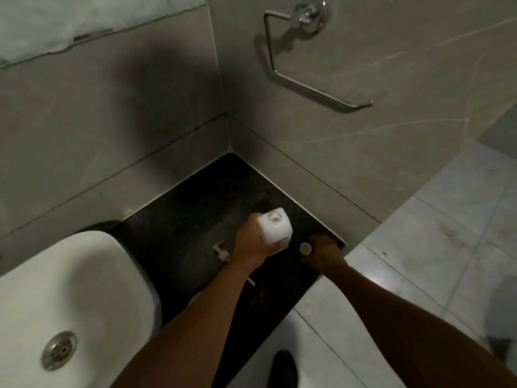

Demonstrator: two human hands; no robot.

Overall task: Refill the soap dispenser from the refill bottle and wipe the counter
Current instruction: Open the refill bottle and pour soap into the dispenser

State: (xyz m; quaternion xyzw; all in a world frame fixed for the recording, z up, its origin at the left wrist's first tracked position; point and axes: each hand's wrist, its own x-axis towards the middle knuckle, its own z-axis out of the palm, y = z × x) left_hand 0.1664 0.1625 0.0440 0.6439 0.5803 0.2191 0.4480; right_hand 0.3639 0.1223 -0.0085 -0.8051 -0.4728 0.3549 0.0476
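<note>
A white square soap dispenser bottle (274, 229) stands upright on the black counter (190, 219), its round neck uncapped. My left hand (251, 242) grips its left side. Its white pump head (221, 251) lies on the counter just left of that hand, the tube running under my forearm. My right hand (321, 252) rests near the counter's right edge, fingers closed on a small object with a round pale cap (305, 248); the hand hides the rest of it, so I cannot tell what it is.
A white basin (84, 289) with a metal drain (59, 350) fills the lower left. Tiled walls meet in a corner behind the counter. A chrome towel ring (307, 65) hangs on the right wall. Pale floor tiles (433, 247) lie to the right.
</note>
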